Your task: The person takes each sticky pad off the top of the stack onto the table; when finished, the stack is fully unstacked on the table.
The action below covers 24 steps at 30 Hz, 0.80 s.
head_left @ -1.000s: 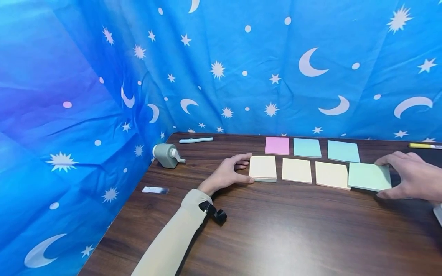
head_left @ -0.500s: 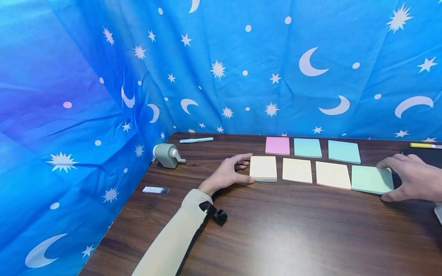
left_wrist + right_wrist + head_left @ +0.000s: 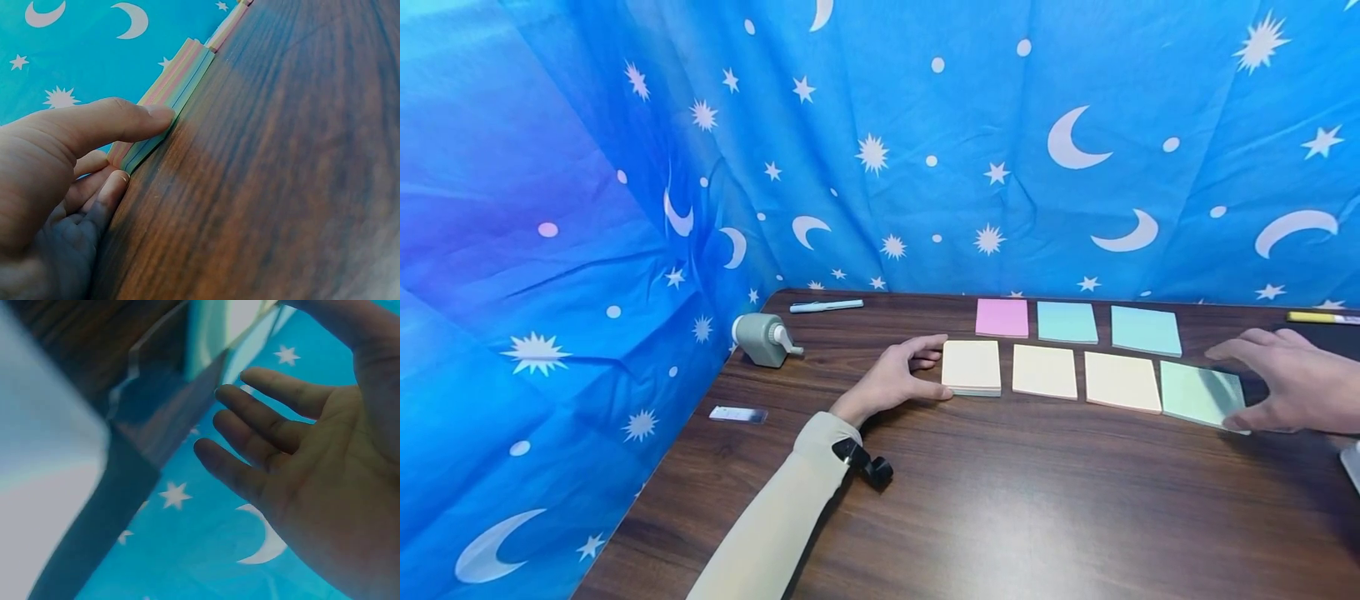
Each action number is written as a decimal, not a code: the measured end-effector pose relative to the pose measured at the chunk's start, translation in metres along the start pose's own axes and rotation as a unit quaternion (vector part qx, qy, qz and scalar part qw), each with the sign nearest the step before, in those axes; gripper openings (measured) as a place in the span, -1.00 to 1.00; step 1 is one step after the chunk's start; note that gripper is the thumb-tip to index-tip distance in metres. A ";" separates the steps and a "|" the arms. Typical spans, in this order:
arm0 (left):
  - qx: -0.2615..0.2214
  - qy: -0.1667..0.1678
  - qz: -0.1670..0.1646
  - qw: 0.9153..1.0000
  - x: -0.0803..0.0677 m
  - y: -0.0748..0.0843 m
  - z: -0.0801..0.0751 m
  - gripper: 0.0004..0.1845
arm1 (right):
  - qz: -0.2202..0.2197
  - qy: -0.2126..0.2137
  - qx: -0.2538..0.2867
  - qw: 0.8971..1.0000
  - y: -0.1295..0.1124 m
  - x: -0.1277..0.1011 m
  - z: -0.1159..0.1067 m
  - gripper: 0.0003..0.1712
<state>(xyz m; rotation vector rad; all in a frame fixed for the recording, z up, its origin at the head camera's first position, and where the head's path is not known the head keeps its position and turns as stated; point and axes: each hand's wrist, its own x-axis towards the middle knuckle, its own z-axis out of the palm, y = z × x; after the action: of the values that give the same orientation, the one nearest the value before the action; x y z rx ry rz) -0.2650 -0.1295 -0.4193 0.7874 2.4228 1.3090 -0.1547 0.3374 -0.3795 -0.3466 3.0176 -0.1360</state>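
Observation:
My left hand [image 3: 897, 377] holds a thick stack of sticky notes [image 3: 972, 365] at its left side. In the left wrist view the thumb [image 3: 140, 122] lies along the stack's layered edge [image 3: 164, 100], the other fingers at the far corner. My right hand [image 3: 1285, 379] hovers over the right end of a green sticky note pad [image 3: 1198, 390], fingers spread and loose, gripping nothing. In the right wrist view that hand [image 3: 300, 450] shows an open palm. Between stack and green pad lie two cream pads, the left one [image 3: 1045, 372] and the right one [image 3: 1122, 382].
Behind them lie a pink pad [image 3: 1002, 317] and two blue pads, one [image 3: 1067, 322] left of the other [image 3: 1146, 331]. A light blue pen [image 3: 826, 306], a grey-green bottle [image 3: 763, 339] and a small clear strip [image 3: 737, 413] are on the left. A yellow marker [image 3: 1321, 317] lies far right.
My right hand set the green pad down at the right end of the front row, then let go; the pad now lies slightly turned. The left hand stayed on the stack.

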 end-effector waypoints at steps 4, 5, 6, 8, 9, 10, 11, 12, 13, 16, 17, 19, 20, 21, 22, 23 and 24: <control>0.000 0.003 0.001 1.000 0.000 0.000 -0.001 -0.12 | -0.033 0.021 0.015 0.999 -0.019 0.005 -0.013 0.00; -0.001 0.003 0.001 1.000 0.000 0.001 0.000 -0.12 | -0.040 0.023 0.021 0.999 -0.025 0.007 -0.016 -0.01; -0.001 0.003 0.001 1.000 -0.001 0.001 0.000 -0.12 | -0.043 0.027 0.028 0.998 -0.031 0.008 -0.019 -0.03; 0.000 0.002 0.001 1.000 -0.001 0.001 0.000 -0.12 | -0.048 0.034 0.046 0.997 -0.043 0.012 -0.025 -0.05; -0.001 0.002 0.002 1.000 0.000 0.001 0.001 -0.12 | -0.051 0.040 0.054 0.996 -0.049 0.013 -0.027 -0.05; -0.001 0.002 0.003 1.000 0.000 0.001 0.001 -0.12 | -0.056 0.047 0.062 0.995 -0.055 0.016 -0.029 -0.06; -0.002 0.002 0.003 1.000 0.000 0.001 0.001 -0.12 | -0.061 0.056 0.074 0.994 -0.061 0.020 -0.031 -0.07; -0.001 0.003 0.005 1.000 0.000 0.001 0.001 -0.12 | -0.067 0.065 0.087 0.992 -0.067 0.024 -0.032 -0.10; -0.003 0.003 0.006 1.000 0.001 0.001 0.001 -0.12 | -0.075 0.073 0.101 0.989 -0.072 0.027 -0.033 -0.13; -0.006 0.004 0.011 1.000 0.002 0.001 0.001 -0.12 | -0.104 0.090 0.132 0.982 -0.089 0.040 -0.033 -0.16; -0.006 0.004 0.012 1.000 0.002 0.001 0.001 -0.12 | -0.112 0.091 0.142 0.979 -0.095 0.045 -0.032 -0.17; -0.004 0.003 0.012 1.000 0.002 0.002 0.001 -0.12 | -0.119 0.081 0.159 0.977 -0.107 0.055 -0.032 -0.14; -0.003 0.003 0.011 1.000 0.002 0.002 0.001 -0.12 | -0.123 0.075 0.169 0.975 -0.113 0.061 -0.031 -0.13; -0.002 0.003 0.010 1.000 0.002 0.002 0.001 -0.12 | -0.122 0.067 0.180 0.974 -0.119 0.066 -0.031 -0.12; -0.001 0.003 0.008 1.000 0.001 0.002 0.001 -0.12 | -0.122 0.061 0.190 0.972 -0.125 0.072 -0.030 -0.11; 0.000 0.003 0.007 1.000 0.001 0.002 0.001 -0.12 | -0.122 0.056 0.200 0.971 -0.130 0.077 -0.030 -0.11; 0.001 0.004 0.006 1.000 0.000 0.002 0.001 -0.12 | -0.119 0.051 0.209 0.969 -0.136 0.082 -0.029 -0.10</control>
<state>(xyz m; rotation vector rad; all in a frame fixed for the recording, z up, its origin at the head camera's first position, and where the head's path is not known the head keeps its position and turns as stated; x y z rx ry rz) -0.2640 -0.1281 -0.4177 0.8010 2.4295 1.3157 -0.2068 0.1889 -0.3446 -0.6712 2.9228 -0.8151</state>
